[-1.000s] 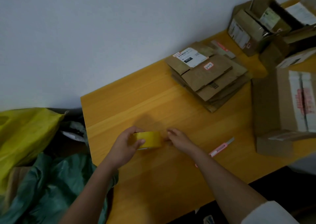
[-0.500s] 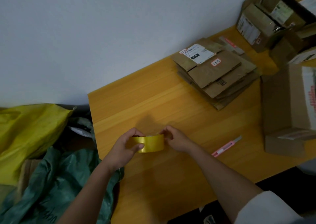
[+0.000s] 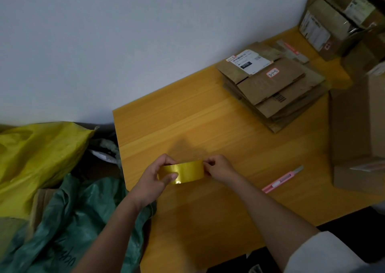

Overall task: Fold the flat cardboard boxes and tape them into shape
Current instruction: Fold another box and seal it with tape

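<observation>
The left hand curls around a yellow tape roll, thumb across its shiny face, and hides the roll's left end. The right hand pinches at the roll's right edge; whether a loose tape end sits between those fingertips is too small to tell. Beyond the fingers, well apart, lies a stack of flat cardboard boxes. Right of the right hand's fingers rests a pink utility knife. A folded box is cut off at the right frame edge.
</observation>
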A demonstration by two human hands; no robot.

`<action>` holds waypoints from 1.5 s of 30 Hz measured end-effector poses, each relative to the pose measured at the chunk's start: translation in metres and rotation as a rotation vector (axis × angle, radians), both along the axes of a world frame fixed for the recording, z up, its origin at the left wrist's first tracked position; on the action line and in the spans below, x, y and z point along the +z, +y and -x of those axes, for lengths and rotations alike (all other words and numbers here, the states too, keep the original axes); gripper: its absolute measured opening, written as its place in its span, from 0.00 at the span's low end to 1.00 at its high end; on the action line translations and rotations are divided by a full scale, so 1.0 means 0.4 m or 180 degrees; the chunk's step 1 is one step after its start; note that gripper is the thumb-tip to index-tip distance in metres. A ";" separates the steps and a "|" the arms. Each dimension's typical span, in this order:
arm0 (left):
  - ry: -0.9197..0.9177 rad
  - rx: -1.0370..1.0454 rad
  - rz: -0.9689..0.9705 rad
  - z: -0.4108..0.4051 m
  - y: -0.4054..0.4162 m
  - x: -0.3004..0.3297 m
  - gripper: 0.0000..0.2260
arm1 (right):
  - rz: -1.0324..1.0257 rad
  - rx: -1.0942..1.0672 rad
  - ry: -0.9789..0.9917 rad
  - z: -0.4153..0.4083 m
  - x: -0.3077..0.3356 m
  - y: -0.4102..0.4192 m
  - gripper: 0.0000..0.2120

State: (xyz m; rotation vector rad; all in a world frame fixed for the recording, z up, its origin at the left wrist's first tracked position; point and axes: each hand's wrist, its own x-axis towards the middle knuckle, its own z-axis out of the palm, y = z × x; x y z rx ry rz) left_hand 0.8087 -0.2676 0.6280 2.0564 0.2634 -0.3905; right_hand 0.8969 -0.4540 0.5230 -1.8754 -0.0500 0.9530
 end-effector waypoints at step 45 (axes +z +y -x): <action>-0.0057 -0.1926 -0.1123 -0.239 -0.696 0.181 0.24 | 0.0913 -0.1585 -0.1801 0.055 0.468 -0.782 0.07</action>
